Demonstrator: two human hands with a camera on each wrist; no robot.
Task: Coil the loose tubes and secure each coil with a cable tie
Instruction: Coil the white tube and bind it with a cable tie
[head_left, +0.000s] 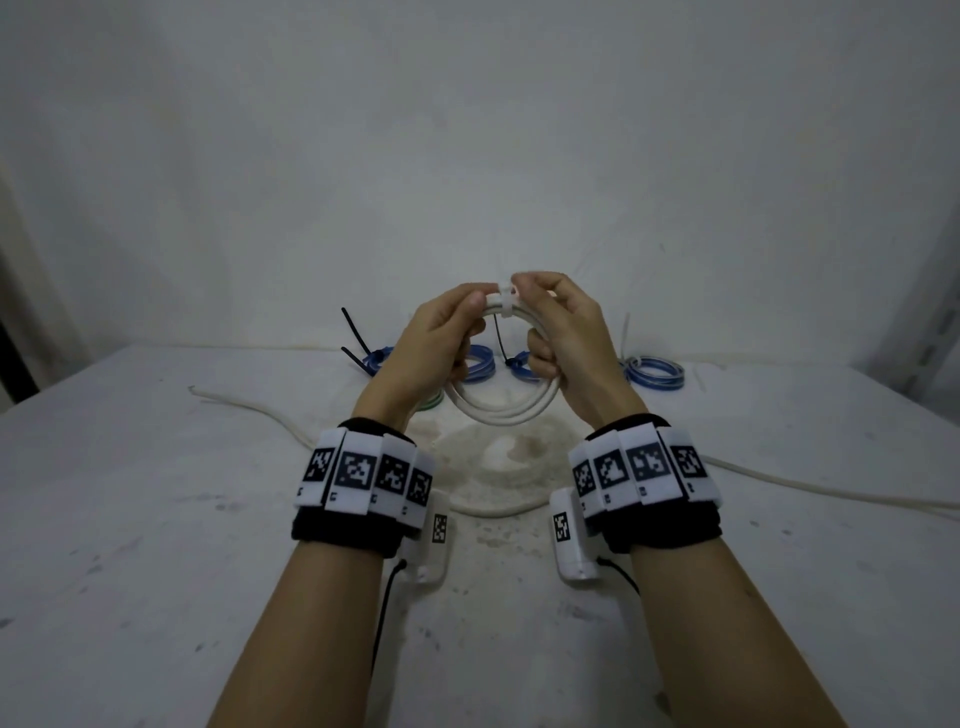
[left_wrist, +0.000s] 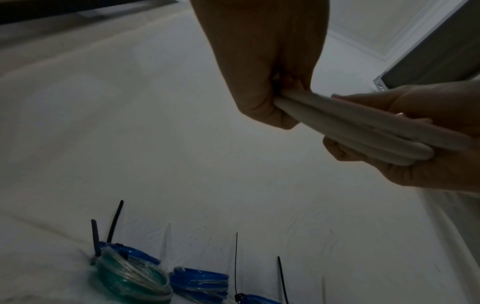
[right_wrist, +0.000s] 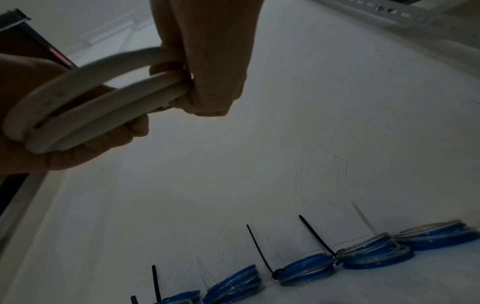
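With our left hand we grip the left side of the white tube coil, fingers curled round its strands and thumb pressed on top just beside the white cable tie. The coil is held upright in the air above the worktop, between both hands. Our right hand grips the right side of the coil in its lower fingers while the fingertips pinch at the tie's head on top of the bundle.

To do this step well, we judge that the left hand should keep the strands squeezed flat together so none springs out, while the right draws the tie's tail through until the band sits snug. We cannot tell whether the tie has locked yet.

Around us, from the left: a loose white tube snakes across the worktop, passing beneath our wrists and away to the right; it looks uncoiled. Further back, blue coils lie in a row with black tie tails sticking up, a greenish coil among them, and one more blue coil at the far right. Nothing blocks our hands, though the loose tube below could catch the coil when we set it down.
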